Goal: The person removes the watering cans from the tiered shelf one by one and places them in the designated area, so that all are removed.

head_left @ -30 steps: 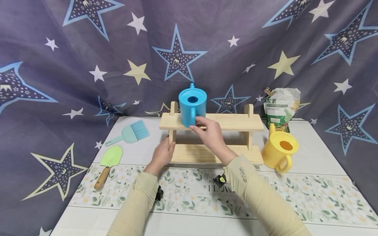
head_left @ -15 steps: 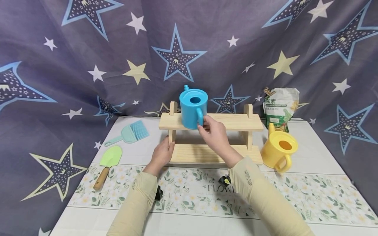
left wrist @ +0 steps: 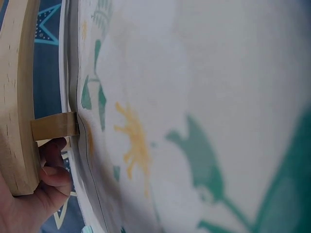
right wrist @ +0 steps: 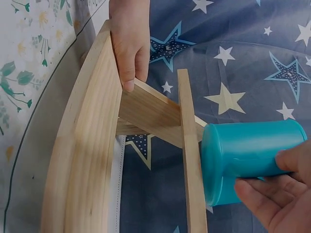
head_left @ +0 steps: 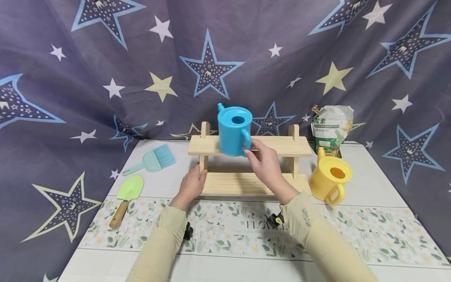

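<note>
A blue watering can [head_left: 230,135] stands upright at the top board of a two-tier wooden shelf [head_left: 225,184], left of the middle, its base overlapping the front edge. My right hand [head_left: 266,162] pinches the can's handle with thumb and fingers; the handle points right and toward me, the spout to the back left. In the right wrist view, the can's base [right wrist: 211,165] meets or nearly meets the board; contact is hard to tell. My left hand [head_left: 191,184] grips the shelf's left end near the lower board, fingers curled behind it in the left wrist view.
A yellow watering can [head_left: 322,182] stands right of the shelf, before a white-and-green bag [head_left: 331,127] with a clip. On the left lie a teal dustpan with a brush [head_left: 153,159] and a green trowel [head_left: 130,188]. A starry curtain [head_left: 246,58] hangs behind.
The blue watering can has slid slightly right and toward me, its handle turning to the right and its spout to the left. My right hand has moved right with it; my left hand stays.
</note>
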The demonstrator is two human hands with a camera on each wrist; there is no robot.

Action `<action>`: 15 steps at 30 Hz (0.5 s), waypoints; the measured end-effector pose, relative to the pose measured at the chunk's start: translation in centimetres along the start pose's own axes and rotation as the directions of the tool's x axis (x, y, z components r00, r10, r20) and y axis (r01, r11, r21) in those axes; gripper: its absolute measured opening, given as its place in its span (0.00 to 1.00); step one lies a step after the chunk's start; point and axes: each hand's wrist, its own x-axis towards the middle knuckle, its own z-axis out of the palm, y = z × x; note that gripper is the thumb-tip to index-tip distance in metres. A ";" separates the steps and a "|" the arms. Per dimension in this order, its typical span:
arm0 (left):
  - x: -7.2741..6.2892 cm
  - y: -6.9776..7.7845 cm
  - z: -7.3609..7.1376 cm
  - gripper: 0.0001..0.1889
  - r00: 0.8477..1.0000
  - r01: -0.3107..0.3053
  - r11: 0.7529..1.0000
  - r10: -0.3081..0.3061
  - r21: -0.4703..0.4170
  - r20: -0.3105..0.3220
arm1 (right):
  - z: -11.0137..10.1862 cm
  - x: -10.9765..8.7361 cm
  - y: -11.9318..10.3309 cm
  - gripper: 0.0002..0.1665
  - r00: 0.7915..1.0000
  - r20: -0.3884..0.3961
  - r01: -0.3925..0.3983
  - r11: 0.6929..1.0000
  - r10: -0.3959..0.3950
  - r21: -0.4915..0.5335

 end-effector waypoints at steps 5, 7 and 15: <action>0.0 0.0 0.0 0.25 1.000 -0.001 1.000 0.001 0.003 0.005 | -1.1 -0.6 0.0 0.12 0.999 -0.031 0.012 1.000 -0.012 0.026; 0.1 -0.1 0.0 0.25 1.000 -0.001 1.000 0.001 0.005 0.006 | -1.5 -0.8 0.0 0.12 0.999 -0.042 0.020 0.999 -0.018 0.043; 0.1 -0.1 0.0 0.25 1.000 0.006 1.000 -0.006 -0.005 0.006 | -3.3 -1.8 0.1 0.15 0.998 -0.064 0.002 0.995 0.004 0.103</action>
